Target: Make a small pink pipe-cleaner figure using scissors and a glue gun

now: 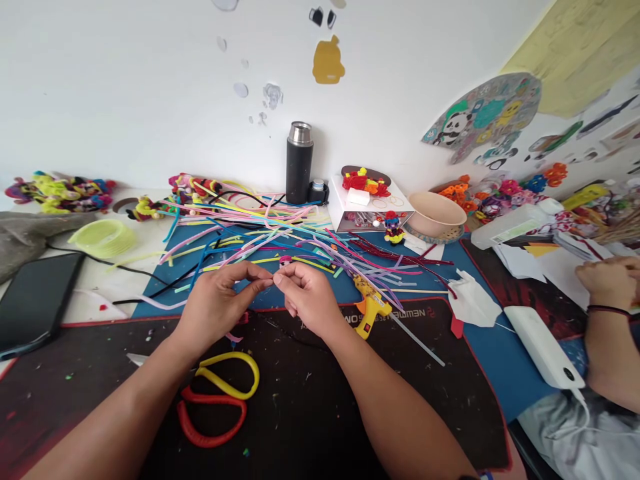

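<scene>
Above the black mat (310, 413), my left hand (220, 300) and my right hand (307, 297) meet fingertip to fingertip. Both are closed in a pinch, and whatever lies between the fingertips is too small to make out. Just behind them spreads a pile of coloured pipe cleaners (250, 233). A yellow glue gun (370, 310) with a clear glue stick lies right of my right hand. Scissors with one yellow and one red handle (213, 420) rest on the mat below my left hand. A small pink-topped piece (285, 260) shows just behind my fingers.
A black flask (299, 163) stands at the back near a white box (370, 203) and a beige bowl (437, 213). A phone (37, 300) lies at left. On the right are a white power bank (543, 347), crumpled tissue (473, 300) and another person's arm (613, 333).
</scene>
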Action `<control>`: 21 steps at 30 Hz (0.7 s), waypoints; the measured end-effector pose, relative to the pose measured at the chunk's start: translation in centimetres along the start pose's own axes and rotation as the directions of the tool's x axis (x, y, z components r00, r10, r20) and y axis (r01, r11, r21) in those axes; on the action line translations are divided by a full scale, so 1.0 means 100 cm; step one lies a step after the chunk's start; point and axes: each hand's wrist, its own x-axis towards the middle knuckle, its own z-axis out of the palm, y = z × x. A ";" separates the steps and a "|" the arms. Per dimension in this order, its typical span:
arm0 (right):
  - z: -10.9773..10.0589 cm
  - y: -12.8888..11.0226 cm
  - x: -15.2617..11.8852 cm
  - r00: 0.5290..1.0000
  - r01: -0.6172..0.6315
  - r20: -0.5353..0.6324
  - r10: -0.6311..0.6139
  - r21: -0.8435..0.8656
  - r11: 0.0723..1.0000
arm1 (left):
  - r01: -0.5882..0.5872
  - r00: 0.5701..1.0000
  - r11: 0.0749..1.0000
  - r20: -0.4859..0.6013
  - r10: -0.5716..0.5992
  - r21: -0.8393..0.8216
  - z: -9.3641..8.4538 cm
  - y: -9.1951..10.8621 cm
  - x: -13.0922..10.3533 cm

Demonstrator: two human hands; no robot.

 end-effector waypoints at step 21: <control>-0.001 -0.004 0.001 0.997 -0.074 0.025 0.072 0.091 0.993 | 0.033 0.999 0.997 0.030 -0.031 -0.069 0.002 -0.002 0.002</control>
